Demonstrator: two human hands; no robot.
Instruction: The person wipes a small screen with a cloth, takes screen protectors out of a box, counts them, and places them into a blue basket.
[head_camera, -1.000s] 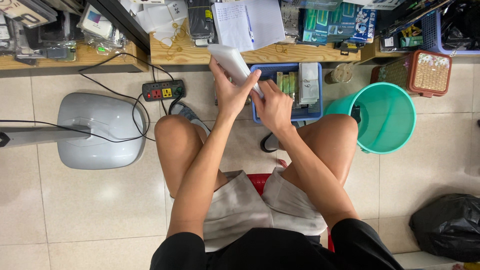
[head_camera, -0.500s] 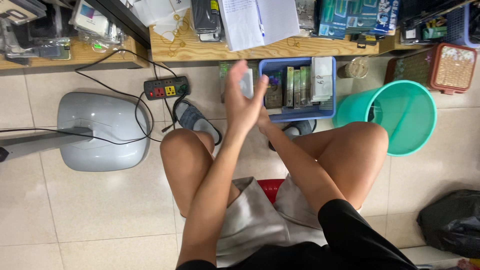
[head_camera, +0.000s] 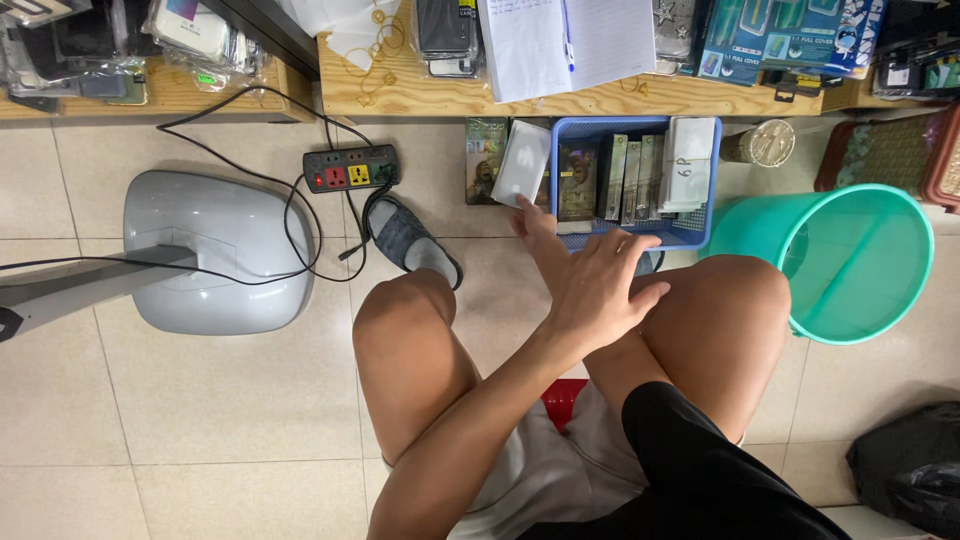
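One hand, the left hand (head_camera: 598, 285), hovers flat with fingers spread loosely, its forefinger touching one white packet (head_camera: 522, 163) just ahead of it; the right hand is hidden. One blue basket (head_camera: 690, 235) of upright boxes stands just beyond the fingertips; one teal bucket (head_camera: 860, 262) sits off to the hand's right.
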